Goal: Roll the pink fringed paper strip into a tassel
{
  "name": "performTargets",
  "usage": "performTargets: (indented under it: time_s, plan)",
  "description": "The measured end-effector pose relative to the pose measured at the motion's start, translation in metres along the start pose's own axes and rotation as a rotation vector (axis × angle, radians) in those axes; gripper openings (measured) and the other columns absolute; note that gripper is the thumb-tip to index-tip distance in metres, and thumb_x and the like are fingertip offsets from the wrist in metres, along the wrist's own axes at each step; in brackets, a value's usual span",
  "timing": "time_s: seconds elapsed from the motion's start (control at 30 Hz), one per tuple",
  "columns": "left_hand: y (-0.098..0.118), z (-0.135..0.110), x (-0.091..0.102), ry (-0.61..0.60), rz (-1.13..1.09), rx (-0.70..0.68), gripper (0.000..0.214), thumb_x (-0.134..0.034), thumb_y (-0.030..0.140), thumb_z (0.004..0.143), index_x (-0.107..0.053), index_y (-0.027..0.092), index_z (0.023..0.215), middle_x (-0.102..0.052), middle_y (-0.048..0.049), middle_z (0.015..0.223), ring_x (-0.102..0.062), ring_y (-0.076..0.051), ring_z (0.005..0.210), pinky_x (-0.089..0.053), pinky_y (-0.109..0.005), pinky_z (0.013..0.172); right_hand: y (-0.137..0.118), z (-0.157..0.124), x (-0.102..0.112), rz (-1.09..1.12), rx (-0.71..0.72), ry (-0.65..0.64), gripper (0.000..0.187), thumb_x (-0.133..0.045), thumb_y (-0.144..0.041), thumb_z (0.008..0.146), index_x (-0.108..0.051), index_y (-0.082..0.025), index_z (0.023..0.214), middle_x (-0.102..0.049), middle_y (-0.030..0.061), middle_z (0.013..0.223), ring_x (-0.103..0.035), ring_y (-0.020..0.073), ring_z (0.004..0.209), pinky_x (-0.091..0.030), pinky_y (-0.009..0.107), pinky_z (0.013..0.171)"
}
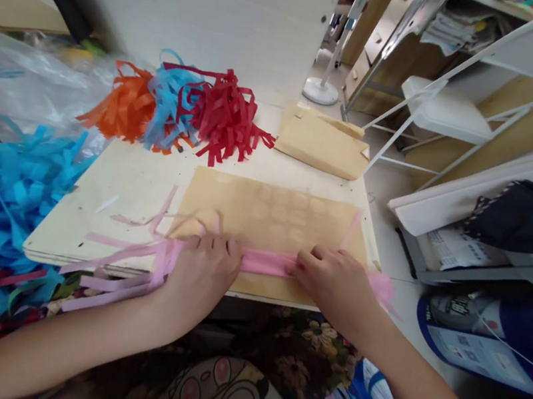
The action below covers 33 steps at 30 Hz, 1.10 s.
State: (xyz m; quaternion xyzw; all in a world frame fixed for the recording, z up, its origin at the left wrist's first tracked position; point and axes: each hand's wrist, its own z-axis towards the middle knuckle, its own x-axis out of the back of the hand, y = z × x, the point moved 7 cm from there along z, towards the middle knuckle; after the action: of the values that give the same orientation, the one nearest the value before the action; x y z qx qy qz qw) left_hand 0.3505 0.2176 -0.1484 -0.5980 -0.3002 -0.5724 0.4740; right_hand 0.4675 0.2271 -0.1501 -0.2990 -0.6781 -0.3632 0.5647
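A pink roll of tissue paper (266, 263) lies across a brown paper sheet (245, 206) near the table's front edge. Its left end spreads into cut strips (118, 270), and its right end pokes out past my wrist. My left hand (208, 264) is closed over the left part of the roll, knuckles up. On the right part, my right hand (332, 277) has its fingers curled down against the pink paper. The fingertips of both hands are partly hidden. A few loose pink strips (163, 210) trail over the left side of the brown sheet.
Orange (127, 106), light blue (168, 100) and red tassels (229, 113) sit at the back of the white table (112, 182). A folded brown paper packet (323, 142) lies behind the sheet. Blue tassels (11, 179) pile at left. A white folding chair (445, 113) and blue bucket (493, 330) stand right.
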Motion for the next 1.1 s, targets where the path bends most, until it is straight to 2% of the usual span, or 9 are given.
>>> performTargets:
  time_s: [0.17,0.33,0.5,0.67,0.77,0.87,0.97,1.03,1.1]
  plan:
    - [0.000,-0.003,0.000,0.030,0.031,-0.006,0.020,-0.035,0.005,0.073,-0.050,0.011,0.062,-0.054,-0.0099,0.053,-0.054,-0.024,0.054,-0.037,-0.030,0.047,0.001,0.004,0.004,0.014,-0.023,-0.063,0.019,-0.045,-0.028,0.081,-0.054,-0.017,0.068,-0.054,0.0019,0.064,-0.048,0.0131,0.055,-0.023,0.024,0.051]
    - [0.001,-0.001,-0.001,-0.017,0.026,-0.027,0.018,-0.036,0.000,0.068,-0.050,0.010,0.062,-0.054,-0.0086,0.053,-0.054,-0.023,0.053,-0.037,-0.029,0.045,0.003,0.008,0.004,0.028,-0.036,-0.121,0.018,-0.046,-0.028,0.081,-0.053,-0.018,0.068,-0.055,0.0009,0.063,-0.050,0.0136,0.053,-0.022,0.024,0.048]
    - [-0.001,0.003,0.002,-0.021,0.019,-0.041,0.018,-0.037,0.004,0.070,-0.051,0.011,0.061,-0.054,-0.0076,0.051,-0.055,-0.022,0.051,-0.037,-0.028,0.045,0.005,0.011,0.007,0.012,-0.062,-0.165,0.019,-0.046,-0.028,0.080,-0.054,-0.018,0.065,-0.055,0.0013,0.062,-0.050,0.0147,0.053,-0.021,0.025,0.046]
    - [0.000,0.002,0.009,0.037,0.007,-0.124,0.018,-0.040,0.002,0.067,-0.053,0.012,0.061,-0.057,-0.0075,0.056,-0.055,-0.021,0.055,-0.037,-0.028,0.047,-0.023,0.014,0.030,-0.160,0.004,0.034,0.004,-0.054,-0.015,0.068,-0.053,-0.013,0.071,-0.053,0.0078,0.074,-0.048,0.0219,0.071,-0.029,0.029,0.056]
    - [-0.001,-0.001,0.012,0.116,0.010,-0.128,0.017,-0.040,0.004,0.069,-0.051,0.014,0.060,-0.054,-0.0060,0.054,-0.053,-0.021,0.055,-0.035,-0.030,0.048,-0.050,0.011,0.028,-0.196,0.066,0.118,0.009,-0.047,-0.010,0.069,-0.054,-0.013,0.074,-0.052,0.0069,0.070,-0.046,0.0198,0.067,-0.029,0.029,0.056]
    - [-0.002,-0.003,0.015,0.209,-0.015,-0.120,0.015,-0.041,0.010,0.072,-0.051,0.015,0.062,-0.054,-0.0055,0.060,-0.051,-0.021,0.060,-0.036,-0.032,0.051,-0.068,0.005,0.019,-0.286,0.034,0.218,0.026,-0.040,-0.009,0.073,-0.053,-0.011,0.095,-0.053,0.0078,0.069,-0.046,0.0191,0.065,-0.029,0.029,0.055]
    - [-0.004,-0.002,0.017,0.271,-0.027,-0.097,0.013,-0.040,0.012,0.073,-0.052,0.015,0.068,-0.055,-0.0063,0.069,-0.050,-0.022,0.068,-0.036,-0.035,0.059,-0.077,0.000,0.010,-0.334,-0.037,0.238,0.038,-0.038,-0.013,0.074,-0.045,-0.010,0.112,-0.055,0.0120,0.076,-0.047,0.0211,0.070,-0.029,0.031,0.059]
    - [-0.005,-0.002,0.014,0.245,-0.034,-0.093,0.014,-0.039,0.010,0.072,-0.052,0.014,0.070,-0.054,-0.0071,0.072,-0.049,-0.023,0.071,-0.036,-0.037,0.063,-0.080,-0.002,0.007,-0.280,-0.096,0.219,0.040,-0.040,-0.021,0.075,-0.045,-0.010,0.113,-0.055,0.0157,0.085,-0.047,0.0234,0.075,-0.029,0.033,0.062]
    - [-0.004,-0.001,0.010,0.204,-0.048,-0.115,0.014,-0.039,0.010,0.072,-0.052,0.014,0.070,-0.054,-0.0081,0.073,-0.048,-0.023,0.074,-0.035,-0.038,0.066,-0.080,-0.004,0.006,-0.191,-0.160,0.207,0.048,-0.042,-0.037,0.077,-0.045,-0.009,0.114,-0.053,0.0187,0.092,-0.045,0.0264,0.080,-0.029,0.035,0.065]
